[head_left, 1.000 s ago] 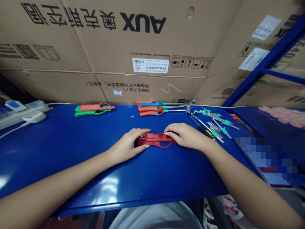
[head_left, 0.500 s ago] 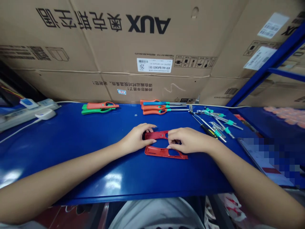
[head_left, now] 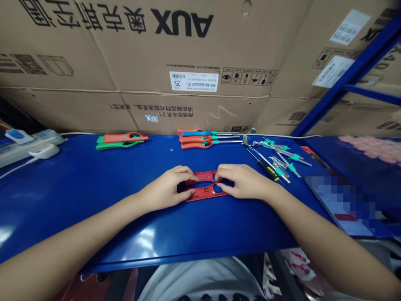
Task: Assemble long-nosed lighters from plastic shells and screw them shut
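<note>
Two flat red plastic shell halves [head_left: 205, 193] lie side by side on the blue table [head_left: 78, 209], close together, and both hands rest on them. My left hand [head_left: 166, 188] covers their left ends, its fingertips over the pieces. My right hand [head_left: 242, 181] grips their right ends from the other side. The hands hide much of both shells, so I cannot tell whether they touch. Farther back lie long-nozzle lighter bodies in orange and teal [head_left: 203, 140], and a red and green pair [head_left: 120, 141].
Several screwdrivers [head_left: 269, 167] lie at the right, beyond my right hand. At the left are a power strip [head_left: 28, 144] and a white adapter [head_left: 44, 151]. Cardboard AUX boxes [head_left: 140, 62] stand behind the table, with a blue shelf frame [head_left: 347, 79] at right.
One second ago the red shell looked like one joined piece. Half a second ago its halves lay apart, and now they sit closer together between my hands.
</note>
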Demonstrator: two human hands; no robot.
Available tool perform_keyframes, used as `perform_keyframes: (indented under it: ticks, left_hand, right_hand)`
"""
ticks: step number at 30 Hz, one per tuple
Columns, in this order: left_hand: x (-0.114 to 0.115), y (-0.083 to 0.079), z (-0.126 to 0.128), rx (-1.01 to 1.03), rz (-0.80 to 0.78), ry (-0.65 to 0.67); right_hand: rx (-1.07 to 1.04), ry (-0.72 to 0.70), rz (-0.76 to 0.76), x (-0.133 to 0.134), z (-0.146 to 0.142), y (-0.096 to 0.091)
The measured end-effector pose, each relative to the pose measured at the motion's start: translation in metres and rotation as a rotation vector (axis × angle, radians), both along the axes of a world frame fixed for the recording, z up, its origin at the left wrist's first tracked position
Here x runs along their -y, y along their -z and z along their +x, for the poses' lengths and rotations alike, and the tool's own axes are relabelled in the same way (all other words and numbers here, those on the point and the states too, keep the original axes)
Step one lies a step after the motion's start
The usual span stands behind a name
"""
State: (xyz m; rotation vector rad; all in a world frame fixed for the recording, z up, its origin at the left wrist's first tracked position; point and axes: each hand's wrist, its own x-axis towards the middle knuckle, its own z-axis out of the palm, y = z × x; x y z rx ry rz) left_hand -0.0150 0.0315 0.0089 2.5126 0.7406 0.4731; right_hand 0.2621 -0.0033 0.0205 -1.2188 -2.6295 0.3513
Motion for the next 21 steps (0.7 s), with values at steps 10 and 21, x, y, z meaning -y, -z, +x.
perform_keyframes:
  ticks: [10, 21]
  left_hand:
    - [-0.011, 0.017, -0.001, 0.136, -0.014, 0.012]
    - [-0.01, 0.014, -0.001, 0.106, 0.053, 0.033]
  right_hand:
    - [-0.037, -0.024, -0.019, -0.001, 0.004, 0.001]
    - [-0.024, -0.027, -0.023, -0.001, 0.004, -0.001]
